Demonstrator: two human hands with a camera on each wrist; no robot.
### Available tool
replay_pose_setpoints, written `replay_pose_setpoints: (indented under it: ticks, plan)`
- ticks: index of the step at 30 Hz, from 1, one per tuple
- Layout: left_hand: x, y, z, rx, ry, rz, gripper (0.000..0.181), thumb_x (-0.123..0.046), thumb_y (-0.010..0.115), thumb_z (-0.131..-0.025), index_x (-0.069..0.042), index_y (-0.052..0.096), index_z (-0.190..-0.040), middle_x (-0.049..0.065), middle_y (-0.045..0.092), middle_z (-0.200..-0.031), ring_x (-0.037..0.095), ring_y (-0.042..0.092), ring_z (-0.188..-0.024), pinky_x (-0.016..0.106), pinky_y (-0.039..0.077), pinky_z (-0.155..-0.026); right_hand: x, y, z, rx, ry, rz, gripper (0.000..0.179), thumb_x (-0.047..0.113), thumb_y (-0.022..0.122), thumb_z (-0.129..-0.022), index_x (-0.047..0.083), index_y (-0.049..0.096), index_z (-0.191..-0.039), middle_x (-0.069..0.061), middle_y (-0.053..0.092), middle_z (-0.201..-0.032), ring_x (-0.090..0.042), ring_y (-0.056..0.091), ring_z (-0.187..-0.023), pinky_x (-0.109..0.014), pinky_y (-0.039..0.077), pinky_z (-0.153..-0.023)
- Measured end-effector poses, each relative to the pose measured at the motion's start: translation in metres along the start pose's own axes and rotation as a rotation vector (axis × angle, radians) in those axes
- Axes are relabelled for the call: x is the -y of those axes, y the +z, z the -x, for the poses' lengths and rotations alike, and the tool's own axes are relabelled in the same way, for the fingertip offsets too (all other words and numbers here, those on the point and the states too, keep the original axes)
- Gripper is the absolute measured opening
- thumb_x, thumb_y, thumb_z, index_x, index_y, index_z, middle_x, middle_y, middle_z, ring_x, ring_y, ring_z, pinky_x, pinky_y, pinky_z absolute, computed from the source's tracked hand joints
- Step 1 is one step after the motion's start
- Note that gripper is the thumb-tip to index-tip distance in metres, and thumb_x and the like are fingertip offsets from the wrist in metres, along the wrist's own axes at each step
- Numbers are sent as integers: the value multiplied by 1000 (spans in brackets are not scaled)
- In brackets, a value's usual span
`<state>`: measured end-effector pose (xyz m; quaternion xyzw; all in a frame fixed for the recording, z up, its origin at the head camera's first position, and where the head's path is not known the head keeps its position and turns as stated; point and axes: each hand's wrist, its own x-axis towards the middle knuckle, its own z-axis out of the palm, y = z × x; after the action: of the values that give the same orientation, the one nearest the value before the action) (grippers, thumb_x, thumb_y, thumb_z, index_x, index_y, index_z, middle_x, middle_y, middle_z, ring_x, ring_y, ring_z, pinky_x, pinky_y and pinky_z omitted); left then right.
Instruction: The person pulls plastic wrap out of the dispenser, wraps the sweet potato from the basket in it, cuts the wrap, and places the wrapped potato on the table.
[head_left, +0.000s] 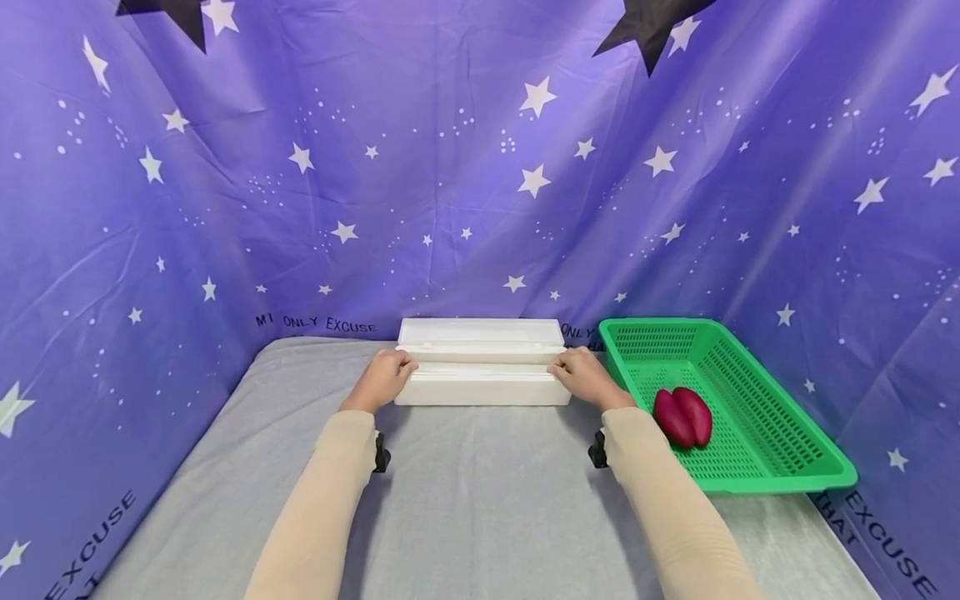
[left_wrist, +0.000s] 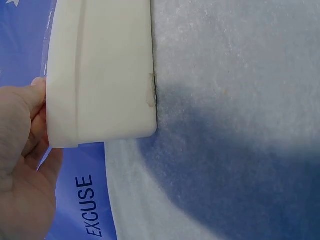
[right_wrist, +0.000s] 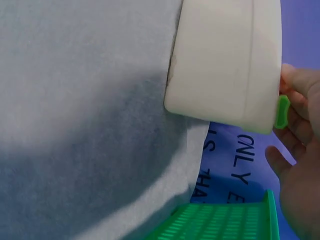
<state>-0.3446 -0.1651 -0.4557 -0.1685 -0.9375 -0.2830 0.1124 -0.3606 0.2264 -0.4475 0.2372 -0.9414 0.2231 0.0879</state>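
A long white box (head_left: 482, 392) stands crosswise on the cloth-covered table, its lid (head_left: 481, 331) raised at the back. My left hand (head_left: 386, 377) grips the box's left end near the upper edge. At the opposite end, my right hand (head_left: 588, 377) grips the same edge with bent fingers. In the left wrist view, the left thumb and fingers (left_wrist: 34, 100) meet the box's edge, though the fingertips are partly hidden behind it. A small green piece (right_wrist: 282, 112) shows beside the right fingers in the right wrist view; its kind is unclear.
On the right sits a green perforated basket (head_left: 757, 482), close to my right forearm. It holds two dark red oblong objects (head_left: 693, 415), side by side. Grey cloth (head_left: 465, 500) covers the table. A purple star-patterned curtain (head_left: 450, 208) surrounds its back and sides.
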Motion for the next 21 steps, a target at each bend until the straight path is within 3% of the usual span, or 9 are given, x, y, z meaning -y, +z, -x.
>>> replay_pose_setpoints:
  ticks: [4, 10, 21]
  plan:
    - [-1, 0, 0, -13, -6, 8, 15, -12, 59, -102, -1, 68, -100, 10, 66, -91, 35, 58, -105, 48, 48, -89, -4, -4, 0, 39, -5, -53, 18, 15, 63, -100, 4, 75, -93, -3, 65, -80, -27, 54, -88, -49, 41, -85]
    - [1, 2, -2, -36, 3, 8, 16, -14, 59, -102, -1, 67, -98, 9, 64, -87, 34, 58, -104, 46, 48, -89, -6, -5, -5, 48, -32, -50, 15, 14, 66, -98, 5, 75, -91, 1, 62, -71, -20, 50, -72, -49, 38, -92]
    - [3, 2, -3, -22, 1, 27, 17, -15, 58, -103, -1, 68, -101, 8, 64, -88, 33, 59, -101, 47, 48, -89, 4, -3, -5, 42, 23, 22, 19, 15, 62, -100, 7, 69, -85, -1, 61, -77, -26, 50, -86, -45, 39, -81]
